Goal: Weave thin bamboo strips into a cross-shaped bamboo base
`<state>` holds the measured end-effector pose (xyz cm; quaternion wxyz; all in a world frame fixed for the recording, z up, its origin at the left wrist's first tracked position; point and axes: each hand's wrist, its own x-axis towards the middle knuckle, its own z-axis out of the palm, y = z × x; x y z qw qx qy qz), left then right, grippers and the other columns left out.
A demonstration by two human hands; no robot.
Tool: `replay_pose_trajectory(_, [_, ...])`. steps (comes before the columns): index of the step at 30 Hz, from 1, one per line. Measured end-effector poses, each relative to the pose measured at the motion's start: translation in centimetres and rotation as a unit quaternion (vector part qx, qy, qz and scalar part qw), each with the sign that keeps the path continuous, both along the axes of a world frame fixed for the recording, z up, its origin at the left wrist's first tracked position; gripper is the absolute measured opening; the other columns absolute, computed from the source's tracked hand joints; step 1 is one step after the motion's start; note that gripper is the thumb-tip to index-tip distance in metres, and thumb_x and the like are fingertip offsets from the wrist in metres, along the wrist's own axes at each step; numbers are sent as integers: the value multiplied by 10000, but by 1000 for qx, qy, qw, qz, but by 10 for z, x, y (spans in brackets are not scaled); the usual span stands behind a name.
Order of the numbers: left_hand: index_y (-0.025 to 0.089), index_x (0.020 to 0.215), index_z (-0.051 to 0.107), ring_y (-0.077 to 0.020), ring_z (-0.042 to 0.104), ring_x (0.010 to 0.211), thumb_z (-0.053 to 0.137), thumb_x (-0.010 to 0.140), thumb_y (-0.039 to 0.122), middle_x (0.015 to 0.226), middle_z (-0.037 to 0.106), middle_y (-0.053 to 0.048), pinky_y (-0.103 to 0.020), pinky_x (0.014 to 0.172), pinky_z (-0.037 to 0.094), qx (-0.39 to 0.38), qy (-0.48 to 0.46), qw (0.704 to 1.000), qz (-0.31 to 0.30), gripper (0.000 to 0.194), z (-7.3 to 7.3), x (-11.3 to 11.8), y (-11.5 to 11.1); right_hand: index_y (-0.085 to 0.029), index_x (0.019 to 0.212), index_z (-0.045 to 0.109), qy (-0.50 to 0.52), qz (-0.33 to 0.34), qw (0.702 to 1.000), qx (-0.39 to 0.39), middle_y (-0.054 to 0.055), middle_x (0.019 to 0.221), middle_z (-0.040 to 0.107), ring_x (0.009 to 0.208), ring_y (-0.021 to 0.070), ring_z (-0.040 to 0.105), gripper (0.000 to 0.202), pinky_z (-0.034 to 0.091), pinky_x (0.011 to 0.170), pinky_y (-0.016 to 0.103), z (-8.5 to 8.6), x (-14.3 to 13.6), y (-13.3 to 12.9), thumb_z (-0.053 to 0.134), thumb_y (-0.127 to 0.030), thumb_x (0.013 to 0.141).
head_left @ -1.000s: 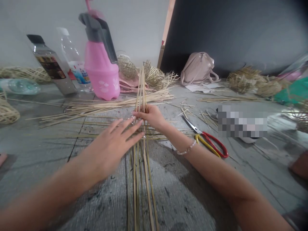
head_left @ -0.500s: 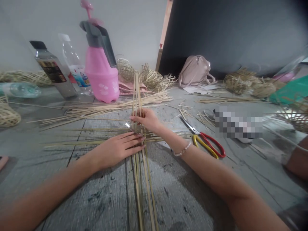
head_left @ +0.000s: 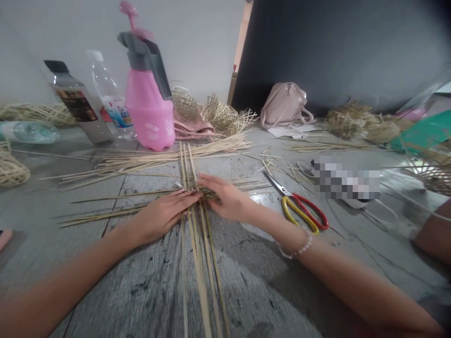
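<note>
Thin bamboo strips (head_left: 197,263) cross each other on the floor, some running toward me and others lying sideways. My left hand (head_left: 164,213) rests flat over the left side of the crossing, its fingers stretched out on the strips. On the right side of the crossing is my right hand (head_left: 227,199), fingers apart and touching the strips, with a beaded bracelet on that wrist. Both hands' fingertips nearly meet and hide part of the crossing. A small shiny piece (head_left: 180,186) shows just beyond my left fingers; its kind is unclear.
Scissors (head_left: 305,211) with red and yellow handles lie right of my hand. Behind are a loose strip bundle (head_left: 141,162), a pink spray bottle (head_left: 150,110), a dark-capped bottle (head_left: 75,103), woven pieces (head_left: 229,115) and a bag (head_left: 286,105). Another person's limb (head_left: 435,232) shows at right.
The upright strips that my right hand held raised now lie down, pointing away from me. That hand has come lower and nearer, and its fingers have loosened. My left hand has shifted slightly left.
</note>
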<state>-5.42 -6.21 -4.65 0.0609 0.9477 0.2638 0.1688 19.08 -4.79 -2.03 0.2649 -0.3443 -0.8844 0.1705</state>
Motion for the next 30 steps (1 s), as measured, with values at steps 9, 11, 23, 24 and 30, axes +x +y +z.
replay_pose_trajectory(9, [150,1443,423,-200,449,1358,315,1038,251,1457,495,-102,-384,1134,369,14,-41,999,26,430,-1,-2,-2,-119,1482,353,-48,44,994,90,164,1510,404,1435,209,322,659,249,1198,449,-21,0,-8,578,-169,865])
replay_pose_trajectory(11, [148,1450,394,-208,470,1343,337,1031,256,1453,500,-114,-381,1111,399,-1,-47,998,37,436,-2,-1,-4,-149,1516,286,-55,38,993,98,149,1523,387,1434,202,323,677,278,1189,452,-23,-3,-7,565,-199,900])
replay_pose_trajectory(23, [185,1375,396,-248,582,1220,401,1017,365,1339,588,-125,-393,998,496,1,-79,995,59,401,-2,0,-7,-146,1431,428,-77,1,996,45,149,1292,631,1159,236,628,558,509,990,384,-25,-7,-11,588,-352,937])
replay_pose_trajectory(24, [183,1375,407,-241,573,1231,391,1022,352,1339,590,-119,-395,1014,483,14,-78,995,60,392,-2,0,-6,-152,1420,444,-77,4,996,48,147,1299,627,1162,233,627,543,505,1000,385,-26,-8,-10,591,-345,935])
replay_pose_trajectory(30, [181,1365,472,-223,599,1196,390,1026,404,1312,622,-99,-384,1017,482,12,-46,996,81,414,-4,0,-6,-124,1349,528,-89,9,994,60,159,1334,597,1217,229,593,474,474,1059,390,-29,-8,-8,621,-296,917])
